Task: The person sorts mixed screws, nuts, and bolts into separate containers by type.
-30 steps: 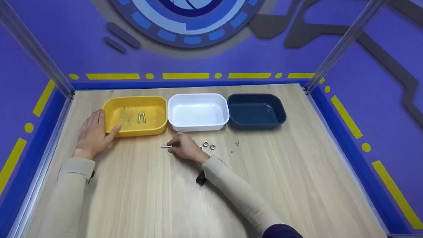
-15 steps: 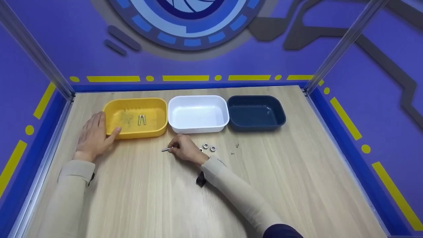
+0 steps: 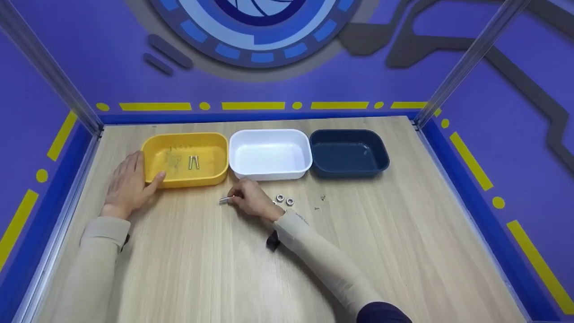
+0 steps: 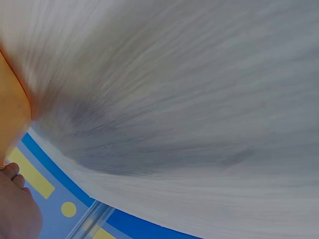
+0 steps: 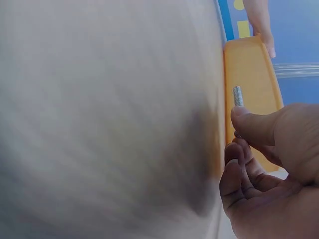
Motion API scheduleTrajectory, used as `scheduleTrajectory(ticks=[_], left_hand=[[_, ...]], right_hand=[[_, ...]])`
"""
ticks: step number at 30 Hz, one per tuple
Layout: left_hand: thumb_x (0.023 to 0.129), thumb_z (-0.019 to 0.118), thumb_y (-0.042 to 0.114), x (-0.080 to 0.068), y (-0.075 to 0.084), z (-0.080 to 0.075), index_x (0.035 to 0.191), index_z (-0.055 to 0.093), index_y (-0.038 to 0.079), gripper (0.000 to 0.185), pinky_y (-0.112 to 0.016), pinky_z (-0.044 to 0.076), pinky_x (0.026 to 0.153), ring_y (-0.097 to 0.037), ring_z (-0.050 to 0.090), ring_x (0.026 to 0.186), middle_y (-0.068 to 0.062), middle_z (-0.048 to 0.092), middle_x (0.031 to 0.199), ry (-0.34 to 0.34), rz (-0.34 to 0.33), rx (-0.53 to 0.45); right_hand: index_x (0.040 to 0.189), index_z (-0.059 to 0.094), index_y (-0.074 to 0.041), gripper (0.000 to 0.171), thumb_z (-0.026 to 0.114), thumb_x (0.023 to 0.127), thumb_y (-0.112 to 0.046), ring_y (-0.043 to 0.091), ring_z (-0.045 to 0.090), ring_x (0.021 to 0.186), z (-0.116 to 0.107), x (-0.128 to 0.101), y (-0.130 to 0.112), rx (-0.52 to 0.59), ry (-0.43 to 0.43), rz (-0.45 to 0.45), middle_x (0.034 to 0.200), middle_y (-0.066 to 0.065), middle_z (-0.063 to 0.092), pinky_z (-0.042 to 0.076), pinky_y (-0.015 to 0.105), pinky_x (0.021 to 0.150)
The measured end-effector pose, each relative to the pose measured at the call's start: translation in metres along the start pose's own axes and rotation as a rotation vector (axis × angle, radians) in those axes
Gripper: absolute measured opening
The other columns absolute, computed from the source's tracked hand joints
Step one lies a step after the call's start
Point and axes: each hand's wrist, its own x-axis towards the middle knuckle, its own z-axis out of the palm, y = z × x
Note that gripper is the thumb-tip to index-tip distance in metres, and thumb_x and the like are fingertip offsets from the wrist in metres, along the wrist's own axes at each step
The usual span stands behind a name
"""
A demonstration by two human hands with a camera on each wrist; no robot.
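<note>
My right hand [image 3: 254, 199] pinches a silvery threaded bolt [image 5: 238, 96] between thumb and fingers, just in front of the gap between the yellow and white bins. The bolt's threaded end sticks out to the left in the head view; its other end is hidden by the fingers. My left hand [image 3: 130, 184] rests against the left side of the yellow bin [image 3: 193, 181], fingers extended, with the thumb at its front rim. Inside that bin lie two bolts [image 3: 193, 162] side by side. Several nuts [image 3: 290, 202] lie on the table beside my right hand, one partly covered by it.
A white bin [image 3: 271, 176] and a dark blue bin [image 3: 350, 172] continue the row to the right of the yellow one. Two tiny screws [image 3: 323, 197] lie in front of the dark bin. Blue printed panels [image 3: 278, 89] wall in the table's back and sides.
The bolt in my right hand has changed its slant slightly between the fingers, while that hand stays in nearly the same place. My left hand keeps its place at the yellow bin.
</note>
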Motion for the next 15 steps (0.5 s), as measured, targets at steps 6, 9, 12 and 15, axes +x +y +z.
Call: scheduleTrajectory(ticks=[6, 9, 12, 15], left_hand=[[0.109, 0.042, 0.061, 0.0, 0.0, 0.0, 0.166, 0.01, -0.012, 0.098, -0.067, 0.012, 0.132, -0.058, 0.02, 0.156, -0.04, 0.02, 0.168, -0.005, -0.007, 0.006], [0.109, 0.042, 0.062, 0.0, 0.0, 0.0, 0.166, 0.009, -0.012, 0.099, -0.067, 0.012, 0.132, -0.058, 0.02, 0.157, -0.04, 0.019, 0.169, -0.01, -0.008, 0.006], [0.109, 0.042, 0.063, 0.0, 0.0, 0.0, 0.166, 0.01, -0.012, 0.099, -0.067, 0.012, 0.132, -0.057, 0.019, 0.157, -0.039, 0.018, 0.17, -0.013, -0.011, 0.005], [0.108, 0.042, 0.063, 0.0, 0.0, 0.0, 0.166, 0.01, -0.012, 0.1, -0.067, 0.012, 0.132, -0.057, 0.018, 0.158, -0.039, 0.018, 0.17, -0.018, -0.016, 0.006]], right_hand=[[0.103, 0.083, -0.004, 0.011, 0.073, 0.099, -0.004, 0.005, 0.06, 0.082, -0.009, 0.003, -0.01, 0.043, -0.012, -0.014, 0.096, 0.007, 0.079, 0.051, 0.016, 0.076], [0.104, 0.082, -0.004, 0.012, 0.071, 0.099, -0.002, 0.006, 0.064, 0.081, -0.013, 0.004, -0.014, 0.064, -0.018, -0.01, 0.096, 0.007, 0.079, 0.054, 0.016, 0.074], [0.104, 0.083, -0.006, 0.012, 0.071, 0.1, -0.004, 0.007, 0.065, 0.084, -0.016, 0.004, -0.019, 0.052, -0.028, -0.011, 0.097, 0.004, 0.079, 0.054, 0.016, 0.075], [0.105, 0.082, -0.007, 0.012, 0.071, 0.101, -0.006, 0.007, 0.064, 0.087, -0.016, 0.004, -0.023, 0.033, -0.041, -0.018, 0.098, 0.002, 0.077, 0.054, 0.016, 0.075]])
